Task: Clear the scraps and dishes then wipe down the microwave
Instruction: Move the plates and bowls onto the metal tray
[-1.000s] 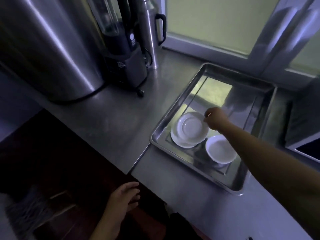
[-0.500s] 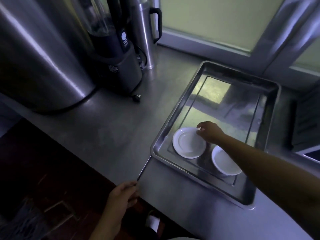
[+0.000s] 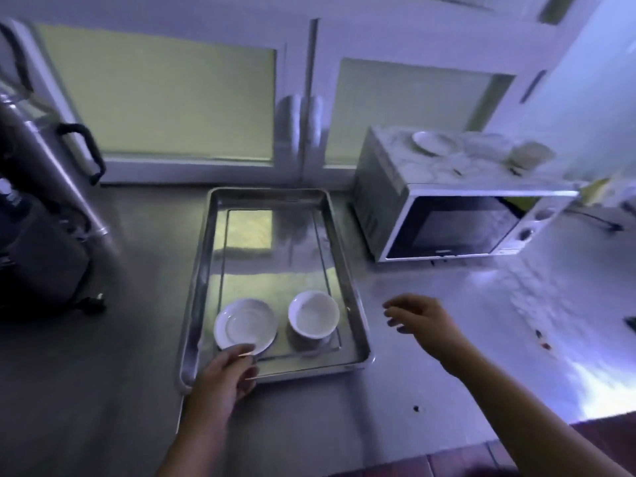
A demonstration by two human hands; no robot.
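Head view, counter (image 3: pixel 103 390) seen from above. The steel tray (image 3: pixel 203 270) lies at centre frame; within its lower end stand a white saucer (image 3: pixel 245 324), lower left, and a white bowl (image 3: pixel 314 315) just beside it to the right, the two apart. The left hand (image 3: pixel 223 376), which half a second ago rested at the counter's edge, is now at the tray's lower rim, thumb over the rim by the saucer and fingers curled beneath it, pinching the rim. The right hand (image 3: pixel 421 316), previously on the saucer's rim inside the tray, has left the tray and hangs above bare counter to its right, fingers loosely spread and holding nothing. The view has swung right: the microwave (image 3: pixel 454 225), before only a sliver at the right edge, now fills the upper right of the frame, door closed, well apart from both hands. On its top sit a white plate (image 3: pixel 430 142) and further pale dishes, too blurred to tell apart. The dark appliance (image 3: pixel 34 253), earlier at upper left, now sits at the left edge.
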